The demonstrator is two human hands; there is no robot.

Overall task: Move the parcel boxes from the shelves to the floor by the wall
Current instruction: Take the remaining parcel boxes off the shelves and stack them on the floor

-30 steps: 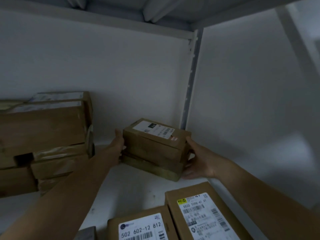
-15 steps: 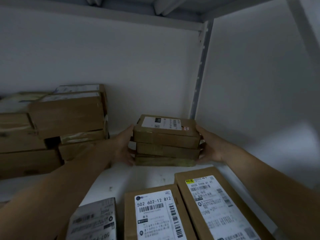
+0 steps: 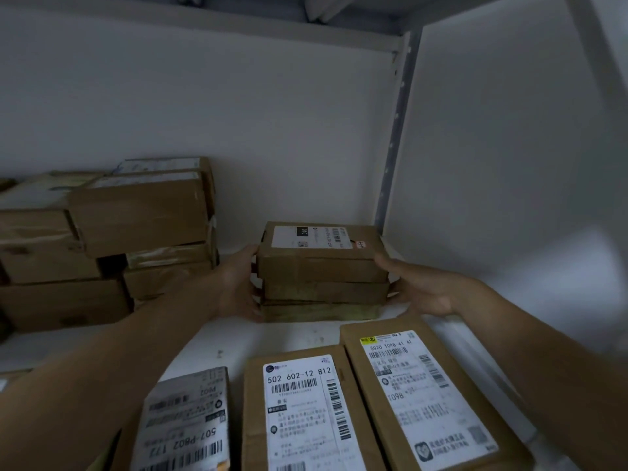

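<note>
Two hands: the left hand (image 3: 238, 287) and the right hand (image 3: 421, 294). Between them is a stack of three boxes (image 3: 323, 270). Nearer than the hands lie three flat labelled parcels (image 3: 302, 413). Left of the left hand is a pile of boxes (image 3: 136, 219), perhaps seven; the dim light blurs their edges.

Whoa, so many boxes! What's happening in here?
A person is reaching into a shelf with both arms. The left hand and the right hand grip the two ends of a stack of three brown boxes at the back. The stack looks to rest on the shelf, not lifted yet. A pile of boxes stands to its left, and three labelled boxes lie in front.
</note>
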